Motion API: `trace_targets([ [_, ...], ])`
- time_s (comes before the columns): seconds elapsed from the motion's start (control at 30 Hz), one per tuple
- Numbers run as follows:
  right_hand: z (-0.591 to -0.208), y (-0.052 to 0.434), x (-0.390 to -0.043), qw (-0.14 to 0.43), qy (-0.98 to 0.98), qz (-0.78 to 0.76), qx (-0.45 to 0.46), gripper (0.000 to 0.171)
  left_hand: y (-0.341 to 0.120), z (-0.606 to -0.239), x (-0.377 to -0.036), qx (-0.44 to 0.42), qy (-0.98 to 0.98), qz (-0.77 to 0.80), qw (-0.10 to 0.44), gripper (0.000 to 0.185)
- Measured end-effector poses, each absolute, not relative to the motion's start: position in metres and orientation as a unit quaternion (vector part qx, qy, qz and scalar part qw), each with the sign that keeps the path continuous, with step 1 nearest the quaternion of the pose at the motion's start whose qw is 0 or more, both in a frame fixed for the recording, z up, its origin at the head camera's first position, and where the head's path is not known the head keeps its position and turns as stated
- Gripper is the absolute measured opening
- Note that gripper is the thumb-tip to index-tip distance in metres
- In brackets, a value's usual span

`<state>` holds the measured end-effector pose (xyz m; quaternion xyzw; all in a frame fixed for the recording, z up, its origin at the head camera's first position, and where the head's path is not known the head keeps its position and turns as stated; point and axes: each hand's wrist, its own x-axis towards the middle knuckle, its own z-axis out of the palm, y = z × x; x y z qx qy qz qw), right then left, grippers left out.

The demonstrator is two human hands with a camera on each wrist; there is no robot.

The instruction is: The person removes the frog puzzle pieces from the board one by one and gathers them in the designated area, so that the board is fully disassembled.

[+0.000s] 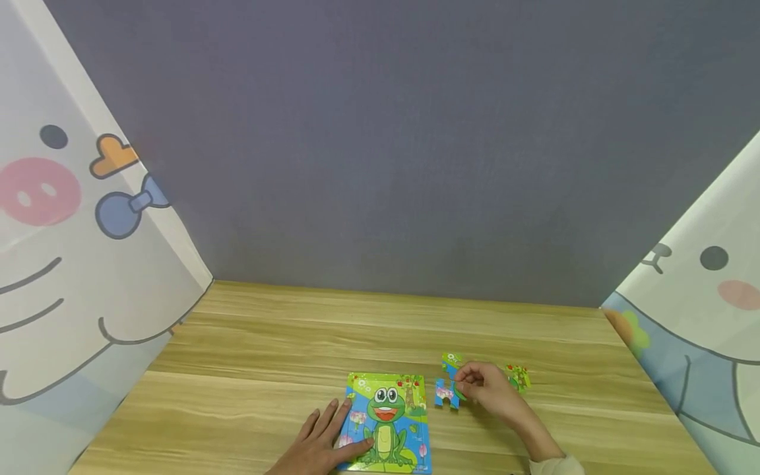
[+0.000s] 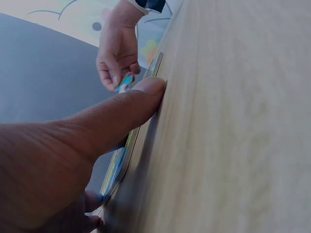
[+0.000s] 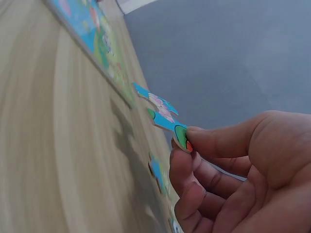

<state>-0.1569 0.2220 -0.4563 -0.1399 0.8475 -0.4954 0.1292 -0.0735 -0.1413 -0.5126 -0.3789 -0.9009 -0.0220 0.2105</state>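
A flat jigsaw piece [image 3: 167, 121], blue with green and pink print, is pinched by its edge between thumb and curled fingers [image 3: 192, 167] of the right hand [image 1: 489, 389], and is held tilted just above the table [image 1: 267, 356], at lower centre-right of the head view. In the right wrist view the hold is seen to lie on one corner tab, the rest of the piece standing free toward the upper left of that frame.

The piece is judged to be light, thin and stiff, probably card or thin wood; no bending is seen under its own weight. The printed face looks smooth, so some slip is to be expected if it is gripped by the faces alone. A pinch across the thickness at an edge or tab, as shown, is judged the surest hold, and the narrow tabs are taken as the parts most easily bent.

The frog puzzle board [image 1: 388, 422], at lower centre, is pressed flat by the left hand [image 1: 323, 439], whose fingers are spread straight on its left part and hold nothing. Two further loose pieces lie near the right hand: one [image 1: 451, 359] above it, another [image 1: 518, 377] to its right.
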Motion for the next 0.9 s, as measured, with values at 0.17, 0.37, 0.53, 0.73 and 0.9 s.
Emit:
trace_targets([
  [0.17, -0.461, 0.23, -0.155, 0.123, 0.853, -0.488, -0.14, 0.018, -0.142, -0.513, -0.074, -0.381, -0.899, -0.021, 0.215, 0.065],
  [0.37, -0.464, 0.23, -0.154, 0.102, 0.876, -0.45, -0.142, 0.013, -0.142, -0.512, -0.074, -0.381, -0.9, -0.023, 0.208, 0.064],
  [0.53, -0.466, 0.225, -0.153, 0.079, 0.895, -0.416, -0.136, 0.007, -0.141, -0.512, -0.074, -0.381, -0.901, -0.023, 0.205, 0.063],
  [0.73, -0.467, 0.221, -0.153, 0.062, 0.911, -0.384, -0.134, 0.005, -0.141, -0.512, -0.074, -0.376, -0.905, -0.022, 0.198, 0.061],
  [0.9, -0.466, 0.219, -0.153, 0.061, 0.913, -0.379, -0.137, 0.004, -0.141, -0.513, -0.074, -0.374, -0.905, -0.025, 0.201, 0.062],
])
